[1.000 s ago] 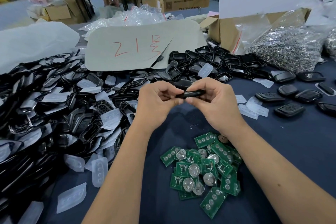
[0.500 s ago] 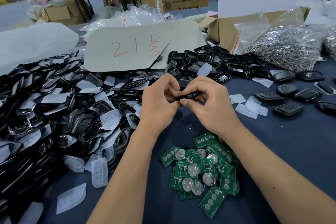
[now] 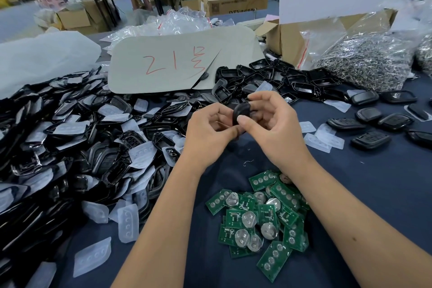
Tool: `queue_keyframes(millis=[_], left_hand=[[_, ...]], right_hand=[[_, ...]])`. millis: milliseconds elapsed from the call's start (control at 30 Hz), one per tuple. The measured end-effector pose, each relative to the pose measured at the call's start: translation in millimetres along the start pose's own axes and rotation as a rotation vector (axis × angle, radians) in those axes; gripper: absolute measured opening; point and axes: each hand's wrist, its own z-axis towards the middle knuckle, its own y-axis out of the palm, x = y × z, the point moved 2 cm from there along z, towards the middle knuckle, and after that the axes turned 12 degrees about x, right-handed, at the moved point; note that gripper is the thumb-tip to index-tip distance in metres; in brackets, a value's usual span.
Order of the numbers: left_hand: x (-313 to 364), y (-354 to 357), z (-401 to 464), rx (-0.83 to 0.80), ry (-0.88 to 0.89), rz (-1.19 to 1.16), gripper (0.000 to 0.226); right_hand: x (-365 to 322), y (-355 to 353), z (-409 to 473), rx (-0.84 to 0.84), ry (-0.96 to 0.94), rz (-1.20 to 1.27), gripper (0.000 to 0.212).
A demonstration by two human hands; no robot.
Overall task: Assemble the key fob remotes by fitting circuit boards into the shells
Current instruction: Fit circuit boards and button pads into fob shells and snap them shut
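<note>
A black key fob [image 3: 242, 112] is held upright between both hands above the middle of the blue table [image 3: 378, 184]. My left hand [image 3: 210, 133] pinches its lower edge, and my right hand [image 3: 273, 128] grips its top and side with thumb and fingers. The inside of the fob is hidden. A pile of green circuit boards [image 3: 259, 220] with round coin cells lies just in front of my wrists. A large heap of black shells [image 3: 70, 147] with translucent button pads fills the left side.
Several closed black fobs [image 3: 371, 139] lie at the right, with loose translucent pads [image 3: 323, 141] beside them. More open shells [image 3: 280, 77] sit behind my hands, under a grey card [image 3: 177, 63] marked in red. A cardboard box [image 3: 289, 40] and a bag of metal rings [image 3: 369, 63] stand at the back right.
The fob lay flat and squeezed between both hands; now it is turned upright on its edge, and my fingers have loosened and spread around it.
</note>
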Motion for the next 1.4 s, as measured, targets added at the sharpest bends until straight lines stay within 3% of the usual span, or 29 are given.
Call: queue_keyframes(millis=[133, 267, 500, 800, 1000, 1167, 1400], left_hand=[[-2, 0, 0, 0.051, -0.279, -0.376, 0.033], [5, 0, -2, -0.041, -0.409, -0.603, 0.055], [7, 3, -6, -0.134, -0.429, -0.585, 0.044], [9, 4, -8, -0.15, -0.405, -0.579, 0.044], [8, 5, -8, -0.147, -0.409, -0.6, 0.039], [7, 11, -9, -0.068, -0.431, -0.578, 0.051], [3, 14, -4, 0.083, -0.404, -0.505, 0.023]], right_hand=[[4, 1, 3, 0.017, 0.009, -0.04, 0.015], [7, 2, 5, -0.003, 0.044, -0.012, 0.009], [1, 1, 4, -0.04, 0.064, 0.107, 0.014], [1, -1, 3, -0.056, 0.221, 0.274, 0.037], [-1, -1, 2, -0.037, 0.25, 0.267, 0.034], [-5, 3, 0, 0.068, 0.272, 0.227, 0.036], [-3, 2, 0, 0.033, 0.417, 0.211, 0.026]])
